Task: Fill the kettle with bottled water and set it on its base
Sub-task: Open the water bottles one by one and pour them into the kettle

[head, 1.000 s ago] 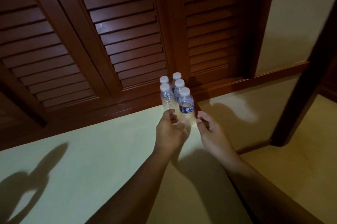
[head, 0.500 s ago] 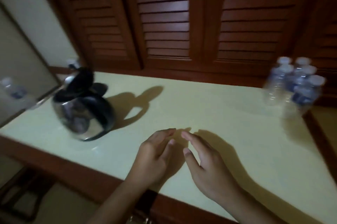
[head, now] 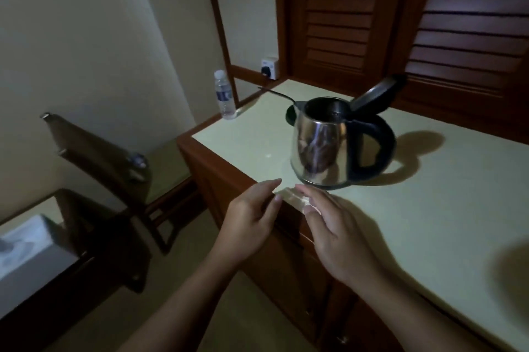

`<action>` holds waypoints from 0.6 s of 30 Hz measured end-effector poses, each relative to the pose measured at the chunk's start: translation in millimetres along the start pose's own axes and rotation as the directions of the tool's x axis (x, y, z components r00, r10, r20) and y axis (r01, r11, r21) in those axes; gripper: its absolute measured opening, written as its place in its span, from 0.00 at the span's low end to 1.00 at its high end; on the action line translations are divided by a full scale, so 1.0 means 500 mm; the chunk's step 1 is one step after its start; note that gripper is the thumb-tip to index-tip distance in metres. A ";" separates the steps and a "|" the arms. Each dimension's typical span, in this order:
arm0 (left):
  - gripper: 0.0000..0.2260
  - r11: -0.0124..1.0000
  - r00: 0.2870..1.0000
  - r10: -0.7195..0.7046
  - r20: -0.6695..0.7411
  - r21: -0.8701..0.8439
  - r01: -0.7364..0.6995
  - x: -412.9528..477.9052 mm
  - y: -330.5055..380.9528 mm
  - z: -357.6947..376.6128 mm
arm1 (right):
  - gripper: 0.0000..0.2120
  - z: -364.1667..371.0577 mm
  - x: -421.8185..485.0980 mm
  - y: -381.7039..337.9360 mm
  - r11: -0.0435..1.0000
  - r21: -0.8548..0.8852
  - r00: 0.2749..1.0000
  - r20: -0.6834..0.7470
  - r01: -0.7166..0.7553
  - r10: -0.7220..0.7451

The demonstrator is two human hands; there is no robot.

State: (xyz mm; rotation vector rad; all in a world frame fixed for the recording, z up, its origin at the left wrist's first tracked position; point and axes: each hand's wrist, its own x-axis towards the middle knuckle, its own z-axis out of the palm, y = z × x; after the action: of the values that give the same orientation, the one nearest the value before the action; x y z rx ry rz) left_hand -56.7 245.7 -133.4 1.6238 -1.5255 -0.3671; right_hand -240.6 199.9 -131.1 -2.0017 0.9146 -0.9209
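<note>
Head-cam view, dim room, looking down at a pale counter (head: 429, 194) w/ a wood front edge. A steel kettle (head: 320, 148) w/ a black handle stands upright on the counter, lid (head: 375, 94) flipped open, handle facing right.

Both hands hover in front of the kettle, nearer the viewer, holding nothing. L hand (head: 252, 217) is over the counter's front edge, fingers loose & slightly spread, tips pointing toward the kettle. R hand (head: 340, 234) is over the counter, fingers relaxed & apart, tips just short of the kettle's bottom rim, not touching it. The hands are close together w/ a small gap between them.

Behind the kettle's left side a black round part (head: 289, 116) shows; may be the base, can't tell if the kettle sits on it. A thin cord (head: 277, 94) runs from there toward a wall socket (head: 269, 67). One capped water bottle (head: 224, 96) stands upright by the counter's far-left corner, well apart from both hands. Dark louvred doors (head: 343, 22) behind; a wood chair (head: 94, 145) at left.
</note>
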 end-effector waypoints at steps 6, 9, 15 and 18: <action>0.17 0.999 0.999 0.009 0.031 0.031 -0.010 0.127 -0.171 -0.140 | 0.21 0.183 0.181 -0.019 0.965 -0.262 0.998 -0.066 -0.025 0.008; 0.16 0.999 0.999 0.022 0.026 0.027 -0.022 0.206 -0.244 -0.187 | 0.26 0.235 0.275 -0.019 0.876 -0.476 0.997 -0.048 -0.079 0.063; 0.18 0.999 1.000 -0.028 -0.010 -0.022 0.028 0.337 -0.332 -0.227 | 0.36 0.301 0.366 0.024 0.655 -0.710 0.937 -0.019 -0.259 0.350; 0.20 0.996 0.998 -0.060 -0.027 -0.069 0.058 0.402 -0.343 -0.232 | 0.38 0.316 0.375 0.031 0.552 -0.793 0.925 -0.039 -0.258 0.377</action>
State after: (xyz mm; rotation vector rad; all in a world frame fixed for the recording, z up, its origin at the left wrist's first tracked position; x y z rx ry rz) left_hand 183.4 85.4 -124.5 1.6169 -1.4308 -0.4210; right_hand -23.8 89.2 -162.7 -2.4230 1.7608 -0.1189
